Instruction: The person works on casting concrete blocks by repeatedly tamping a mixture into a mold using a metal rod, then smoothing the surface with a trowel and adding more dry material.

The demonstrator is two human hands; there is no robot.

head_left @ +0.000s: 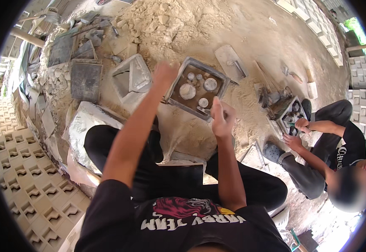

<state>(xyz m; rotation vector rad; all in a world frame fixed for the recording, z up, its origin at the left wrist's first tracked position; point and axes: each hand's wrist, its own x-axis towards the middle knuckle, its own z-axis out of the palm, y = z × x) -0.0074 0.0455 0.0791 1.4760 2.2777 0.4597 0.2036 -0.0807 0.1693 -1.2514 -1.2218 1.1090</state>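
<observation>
- Grey frame (208, 68): flat on sandy ground (258, 46); round pale pieces (187, 91) sit in its brown fill (199, 90).
- Left hand (166, 75) by its left side — blurred, finger spread can't be told.
- Right hand (223, 119) at its lower-right corner; fingers curled — can't tell on what, if anything.

frame (208, 68) open above — round pieces (187, 91) inside, right hand (223, 119) close beside

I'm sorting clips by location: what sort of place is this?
Probably a small casting workshop, perhaps one using sand moulds: a heap of loose, sandy material lies on the ground, a shallow square frame holds round discs, and patterned pale blocks surround the work area.
</observation>
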